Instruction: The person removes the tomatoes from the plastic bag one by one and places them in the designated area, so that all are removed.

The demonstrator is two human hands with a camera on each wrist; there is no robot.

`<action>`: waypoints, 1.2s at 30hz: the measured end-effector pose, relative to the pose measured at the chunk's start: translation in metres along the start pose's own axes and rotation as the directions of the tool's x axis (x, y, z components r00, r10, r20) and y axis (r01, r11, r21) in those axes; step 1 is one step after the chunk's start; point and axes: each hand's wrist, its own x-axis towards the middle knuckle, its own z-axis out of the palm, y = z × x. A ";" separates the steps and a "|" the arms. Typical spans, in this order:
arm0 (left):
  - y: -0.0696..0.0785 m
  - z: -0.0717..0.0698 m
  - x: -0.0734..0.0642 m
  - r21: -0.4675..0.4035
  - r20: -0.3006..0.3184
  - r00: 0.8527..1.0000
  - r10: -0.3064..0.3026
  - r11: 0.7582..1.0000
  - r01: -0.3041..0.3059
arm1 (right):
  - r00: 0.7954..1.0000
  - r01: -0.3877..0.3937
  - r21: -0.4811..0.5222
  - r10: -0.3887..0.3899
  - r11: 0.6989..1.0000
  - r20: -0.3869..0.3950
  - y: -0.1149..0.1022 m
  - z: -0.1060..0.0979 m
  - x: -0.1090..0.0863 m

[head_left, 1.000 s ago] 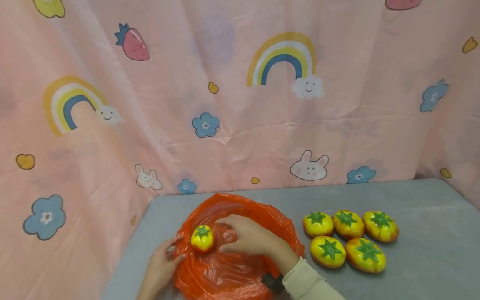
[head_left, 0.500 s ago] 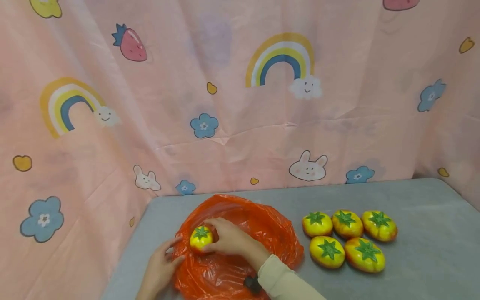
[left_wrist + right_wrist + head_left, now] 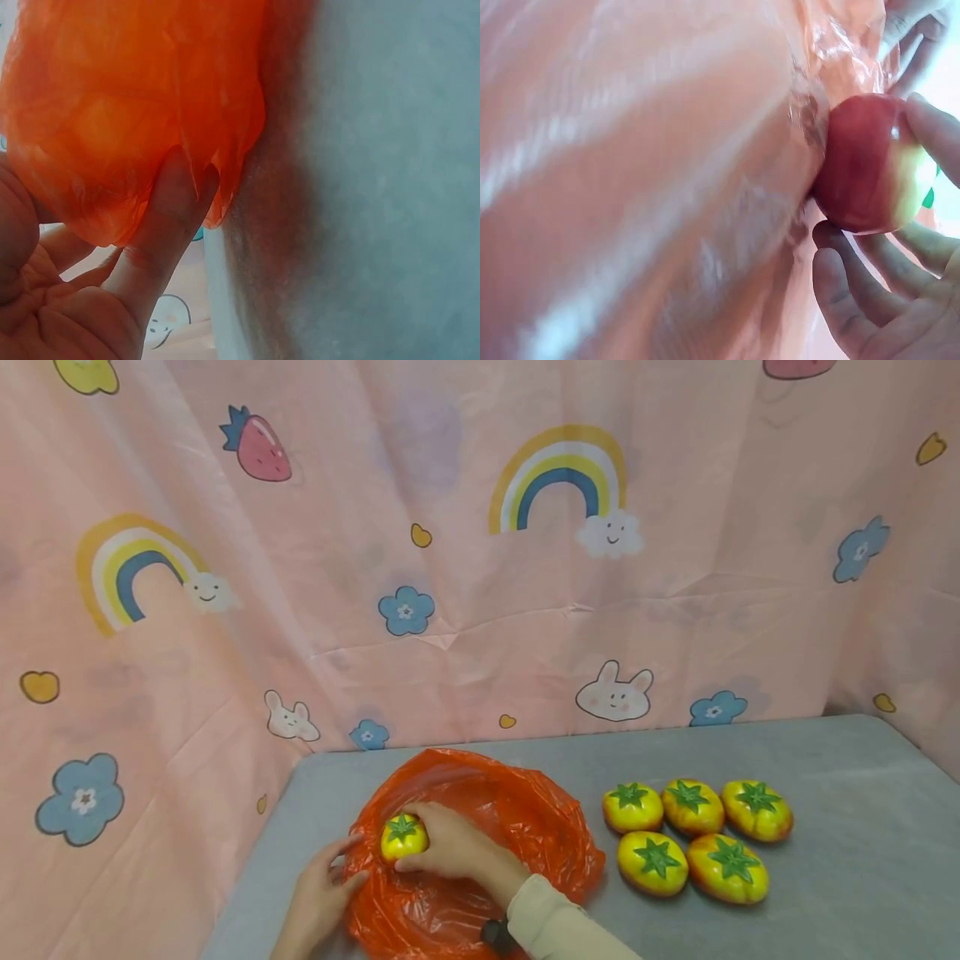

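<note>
A yellow-red toy fruit with a green star-shaped top (image 3: 402, 833) sits over the left part of an open orange-red plastic bag (image 3: 517, 810). My right hand (image 3: 453, 843) grips this fruit, thumb on one side and fingers on the other. In the right wrist view the fruit (image 3: 866, 165) shows its red side, touching or close beside the thin plastic. My left hand (image 3: 318, 893) holds the bag's left side between spread thumb and fingers. Seen from the left wrist, a digit of that hand (image 3: 139, 277) presses into the folds of the bag (image 3: 127, 97).
Several matching toy fruits (image 3: 690, 807) stand in two rows on the grey table (image 3: 847, 827), right of the bag. A pink printed curtain (image 3: 480, 568) hangs behind and to the left. Something small and black (image 3: 495, 935) sits by the right cuff.
My right hand has moved left across the bag and taken hold of the toy fruit, which stays almost in place. The left hand has hardly moved.
</note>
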 end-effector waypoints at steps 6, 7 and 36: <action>0.001 0.003 0.001 -0.019 0.006 0.999 -0.054 0.998 0.054 | 0.999 0.029 0.020 -0.029 0.999 0.038 0.007 -0.014 -0.004; 0.001 0.004 0.001 -0.022 0.007 0.998 -0.064 0.998 0.064 | 0.998 0.031 0.023 -0.032 0.999 0.045 0.008 -0.015 -0.005; 0.002 0.006 0.001 0.007 0.016 0.994 -0.112 0.994 0.112 | 0.996 -0.083 0.028 0.084 0.996 -0.040 0.017 -0.011 -0.010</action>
